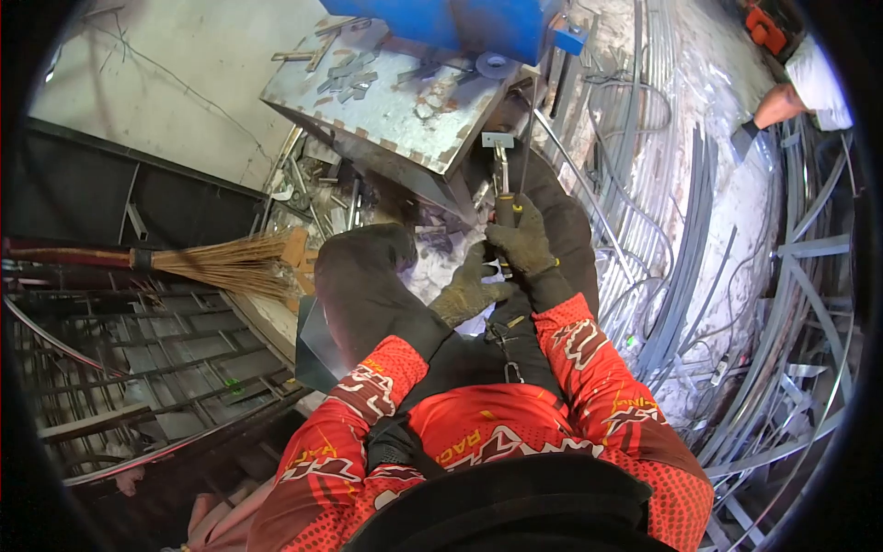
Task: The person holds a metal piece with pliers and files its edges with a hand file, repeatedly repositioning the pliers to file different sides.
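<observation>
A tool [504, 175] with a dark and yellow handle and a metal upper part stands between my knees. My right hand [522, 237], in a dirty work glove, is closed around its handle. A small grey metal plate [498, 141] sits at the tool's far end. My left hand [469, 290], also gloved, is just to the left, its fingers apart and near the lower end of the handle. Whether those fingers touch the tool is hard to tell. A metal-topped box [414, 120] stands in front of my knees.
Flat metal pieces [349, 78] and a disc [496, 65] lie on the box beside a blue object [451, 23]. A broom [221, 259] is at left. Long metal strips [685, 248] cover the right floor, near another person's hand [778, 105].
</observation>
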